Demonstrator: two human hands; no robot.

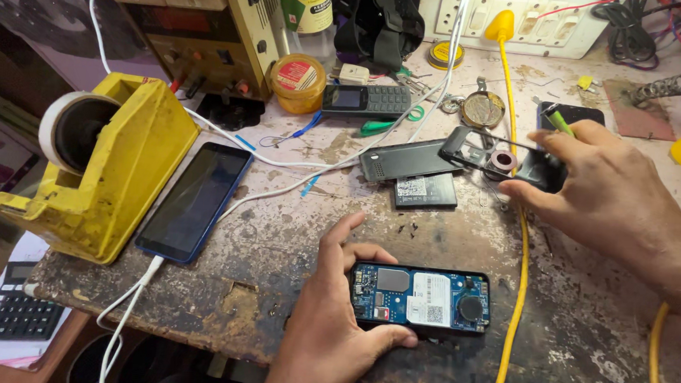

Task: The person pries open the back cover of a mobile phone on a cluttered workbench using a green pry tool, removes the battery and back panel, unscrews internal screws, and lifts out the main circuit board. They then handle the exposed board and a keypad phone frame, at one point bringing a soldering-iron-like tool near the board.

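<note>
Near the six o'clock edge of the table [272, 304], I am watching the left hand [332, 323] gripping an opened phone [420, 298], its fingers and thumb closing around the left end while the blue circuit board is facing up. Up at two o'clock the right hand [612, 198] is pinching a black plastic frame [505, 160] between thumb and fingers, with a green-tipped tool [558, 119] sticking out above the knuckles; I cannot tell how firmly that tool is being held. Judging by what is lying about, the stripping-down looks well advanced: the back cover [408, 160] and the battery [426, 191] are already resting on the table at twelve o'clock from the phone, and the frame is off, while the board is still sitting in its shell. Around them, a scarred, stained work surface is carrying a yellow tape dispenser [108, 171] at nine o'clock, a blue smartphone [194, 201] charging beside it, a yellow cable [520, 247] running down the right side, and a small keypad phone [367, 100] at the far edge.
</note>
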